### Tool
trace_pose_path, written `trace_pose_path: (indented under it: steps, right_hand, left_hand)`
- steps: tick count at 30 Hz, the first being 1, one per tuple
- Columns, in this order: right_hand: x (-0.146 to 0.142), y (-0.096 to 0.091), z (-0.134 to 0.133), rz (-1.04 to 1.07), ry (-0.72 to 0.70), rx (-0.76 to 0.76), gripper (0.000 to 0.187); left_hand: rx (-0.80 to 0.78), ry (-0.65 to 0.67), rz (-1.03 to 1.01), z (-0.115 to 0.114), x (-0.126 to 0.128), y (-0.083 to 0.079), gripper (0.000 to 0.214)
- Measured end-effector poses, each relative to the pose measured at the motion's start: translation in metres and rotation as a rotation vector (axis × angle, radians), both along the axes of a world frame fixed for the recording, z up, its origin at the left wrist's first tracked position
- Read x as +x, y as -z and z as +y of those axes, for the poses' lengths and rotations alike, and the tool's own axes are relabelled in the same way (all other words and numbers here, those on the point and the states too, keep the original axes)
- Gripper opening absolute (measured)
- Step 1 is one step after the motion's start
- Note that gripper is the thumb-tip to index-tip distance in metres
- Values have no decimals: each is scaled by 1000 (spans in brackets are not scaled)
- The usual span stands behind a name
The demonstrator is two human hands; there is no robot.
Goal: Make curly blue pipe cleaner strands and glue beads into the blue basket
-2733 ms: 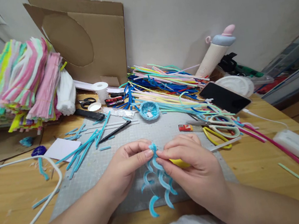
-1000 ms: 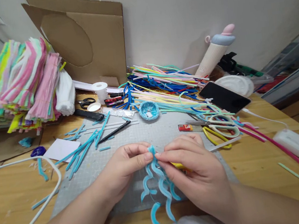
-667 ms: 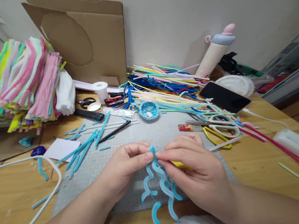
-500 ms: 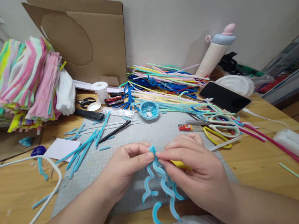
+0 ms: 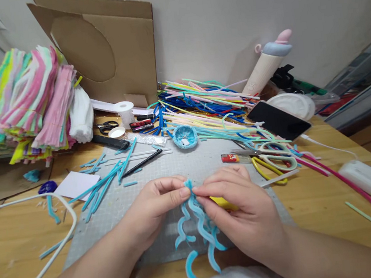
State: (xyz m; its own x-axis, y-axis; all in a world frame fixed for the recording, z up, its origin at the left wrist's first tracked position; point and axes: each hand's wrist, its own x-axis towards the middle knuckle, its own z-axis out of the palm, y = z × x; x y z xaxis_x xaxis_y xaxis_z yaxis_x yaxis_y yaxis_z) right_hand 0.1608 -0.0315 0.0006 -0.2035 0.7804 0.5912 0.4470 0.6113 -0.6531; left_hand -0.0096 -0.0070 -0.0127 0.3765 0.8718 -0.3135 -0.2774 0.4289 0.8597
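Scissors (image 5: 258, 151) beyond right hand (image 5: 244, 212), blue curls (image 5: 200, 228)

Bare mat (image 5: 204, 160) ahead; scissors (image 5: 276, 156) rt.

Two hands are counted, a left hand (image 5: 153, 209) and a right hand (image 5: 244, 212), both pinched on one bunch of curled blue pipe cleaners (image 5: 196, 231) whose strands are too tangled to be numbered. One grey cutting mat (image 5: 207, 154), one round blue woven piece (image 5: 185, 136), one black pen (image 5: 143, 163) and one small red item (image 5: 229, 158) are counted. Two pairs of scissors are made out, one pale-handled pair (image 5: 276, 155) and one small black pair (image 5: 107, 128), along with one phone (image 5: 279, 121), one bottle (image 5: 266, 67), one white spool (image 5: 125, 110) and one cardboard sheet (image 5: 111, 49).
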Motion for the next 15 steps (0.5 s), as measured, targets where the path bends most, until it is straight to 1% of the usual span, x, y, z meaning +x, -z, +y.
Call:
trace_pose_path:
  steps: [4, 10, 15]
  right_hand:
    - [1, 0, 0, -9, -19, 10, 25]
    - [3, 1, 0, -56, 6, 47, 24]
    - [4, 0, -2, -139, 26, 89, 23]
  left_hand:
    - [-16, -22, -17, 0, -1, 1, 14]
    - [26, 19, -7, 3, -2, 3, 17]
    - [88, 58, 29, 4, -5, 6, 17]
